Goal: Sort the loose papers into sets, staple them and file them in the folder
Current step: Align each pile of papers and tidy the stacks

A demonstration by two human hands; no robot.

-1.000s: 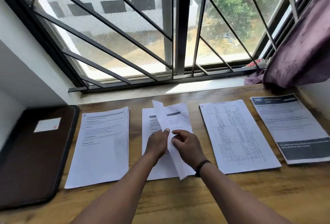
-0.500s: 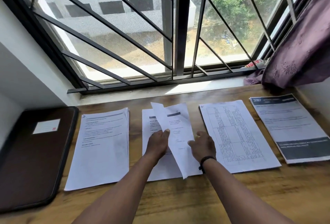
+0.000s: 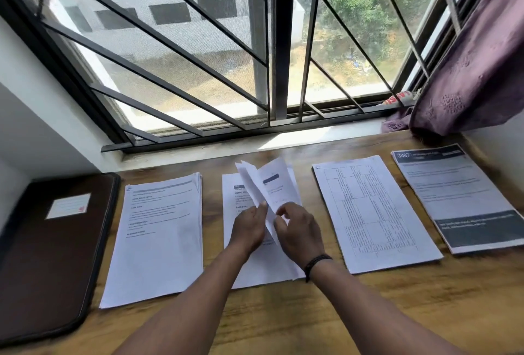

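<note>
Sorting step: left hand (image 3: 249, 228) and right hand (image 3: 297, 230) pinch loose sheets (image 3: 269, 187) mid-table; next, lay onto matching pile.

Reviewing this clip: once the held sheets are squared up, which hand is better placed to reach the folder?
Left, probably. The folder lies closed at the far left of the desk, beyond the leftmost paper pile. The left hand is the nearer one; the right hand would have to cross over. Both now hold the sheets.
</note>
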